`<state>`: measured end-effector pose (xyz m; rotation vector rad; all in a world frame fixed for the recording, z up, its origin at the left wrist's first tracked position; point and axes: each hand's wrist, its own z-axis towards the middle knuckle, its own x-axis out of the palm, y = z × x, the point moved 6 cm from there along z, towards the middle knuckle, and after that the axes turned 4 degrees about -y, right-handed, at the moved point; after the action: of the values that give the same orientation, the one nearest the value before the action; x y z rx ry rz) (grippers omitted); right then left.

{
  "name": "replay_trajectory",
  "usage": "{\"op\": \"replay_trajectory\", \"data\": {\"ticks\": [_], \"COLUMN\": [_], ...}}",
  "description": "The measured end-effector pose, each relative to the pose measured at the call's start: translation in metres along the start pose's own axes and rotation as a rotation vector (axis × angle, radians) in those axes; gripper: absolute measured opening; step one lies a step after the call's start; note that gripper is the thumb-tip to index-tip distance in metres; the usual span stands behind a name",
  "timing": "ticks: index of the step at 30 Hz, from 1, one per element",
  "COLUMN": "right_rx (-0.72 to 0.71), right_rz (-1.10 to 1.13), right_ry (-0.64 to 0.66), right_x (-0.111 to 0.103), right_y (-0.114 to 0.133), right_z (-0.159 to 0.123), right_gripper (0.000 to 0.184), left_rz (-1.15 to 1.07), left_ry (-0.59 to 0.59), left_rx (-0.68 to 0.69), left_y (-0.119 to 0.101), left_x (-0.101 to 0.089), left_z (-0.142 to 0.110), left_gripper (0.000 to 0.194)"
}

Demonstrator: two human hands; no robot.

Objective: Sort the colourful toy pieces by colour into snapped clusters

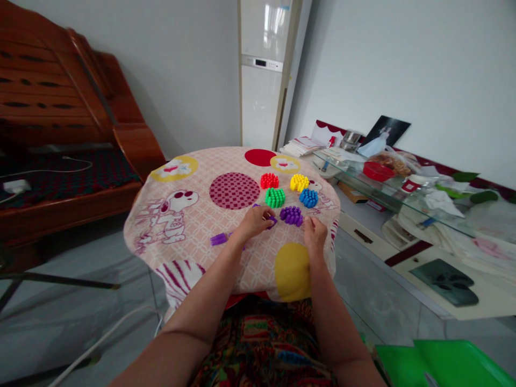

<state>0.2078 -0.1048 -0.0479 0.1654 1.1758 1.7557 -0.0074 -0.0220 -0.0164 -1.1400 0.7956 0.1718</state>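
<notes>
On the cloth-covered round table (189, 236) lie clusters of small plastic pieces sorted by colour: red (269, 180), yellow (299, 182), green (274, 197), blue (308, 198) and purple (291, 215). My left hand (255, 220) rests just left of the purple cluster, its fingers pinched on a purple piece (272, 219). My right hand (314, 232) lies on the cloth right of the purple cluster, fingers curled together near it. A few loose purple pieces (220, 239) lie beside my left forearm.
A wooden bench (68, 134) stands at the left with a white cable and charger on it. A cluttered glass-topped low table (387, 199) runs along the right. A tall white air conditioner (264, 75) stands behind. A green tray (439, 363) sits at bottom right.
</notes>
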Motion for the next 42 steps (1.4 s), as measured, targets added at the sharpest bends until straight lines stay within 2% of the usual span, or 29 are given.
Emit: {"op": "replay_trajectory", "data": {"ticks": [8,13,19,22,24,29,36,38,42], "right_rx": [0.044,0.039,0.031,0.038,0.045,0.05,0.022,0.021,0.012], "right_rz": [0.062,0.071,0.054,0.049,0.058,0.07,0.058,0.064,0.051], "right_ry": [-0.01,-0.009,-0.011,-0.01,-0.006,-0.007,-0.003,-0.002,0.001], "right_x": [0.002,0.001,0.0,0.0,0.0,0.0,-0.001,-0.001,0.0], "right_y": [-0.009,-0.005,-0.004,-0.005,-0.005,-0.003,0.0,0.0,0.0], "right_z": [0.0,-0.002,-0.001,-0.001,-0.001,-0.001,-0.001,-0.002,-0.001], "right_gripper": [0.037,0.036,0.036,0.035,0.035,0.035,0.034,0.035,0.036], "left_rz": [-0.13,-0.237,-0.648,-0.749,-0.694,-0.375,-0.266,-0.197,-0.047], "left_ry": [-0.14,-0.146,-0.018,-0.027,-0.061,-0.104,-0.056,-0.086,-0.193], "left_rx": [0.012,0.009,-0.229,-0.31,-0.335,-0.306,-0.236,-0.202,-0.074], "left_y": [-0.019,-0.035,-0.026,-0.02,-0.016,-0.011,-0.013,-0.014,-0.017], "left_x": [0.025,0.04,0.054,0.056,0.057,0.058,0.051,0.048,0.047], "left_z": [0.008,0.004,-0.003,-0.005,-0.005,-0.008,-0.007,-0.005,-0.002], "left_gripper": [0.018,0.015,0.009,0.008,0.009,0.009,0.015,0.019,0.013]}}
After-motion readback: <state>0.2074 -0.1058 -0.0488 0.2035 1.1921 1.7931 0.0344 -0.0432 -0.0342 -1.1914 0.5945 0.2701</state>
